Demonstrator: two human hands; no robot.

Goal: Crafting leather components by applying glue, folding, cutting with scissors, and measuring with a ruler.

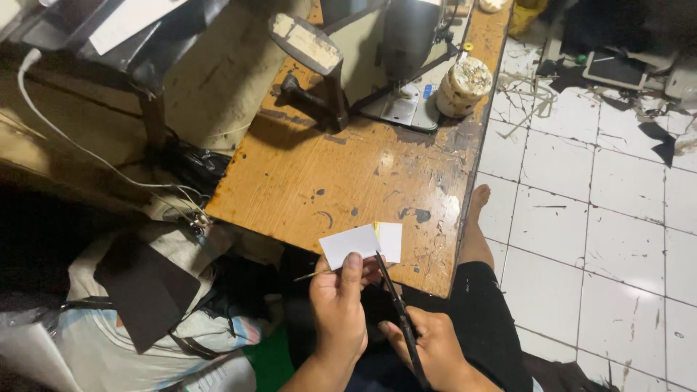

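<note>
Card: a small white card point(361, 245) held up over the near edge of the tabletop point(348, 181).
Left hand: left hand point(338, 308) pinches the card's lower edge, thumb on top.
Right hand: right hand point(435, 348) closed around black scissors point(398, 312), blades meeting the card.
Beyond: sewing machine point(406, 51) and a round tin point(465, 86) at the tabletop's far end.

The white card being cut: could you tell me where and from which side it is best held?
Hold the white card by its near-left part, from below, as the left hand does. The scissors in the right hand cut into its middle, so the right part stays free.
</note>
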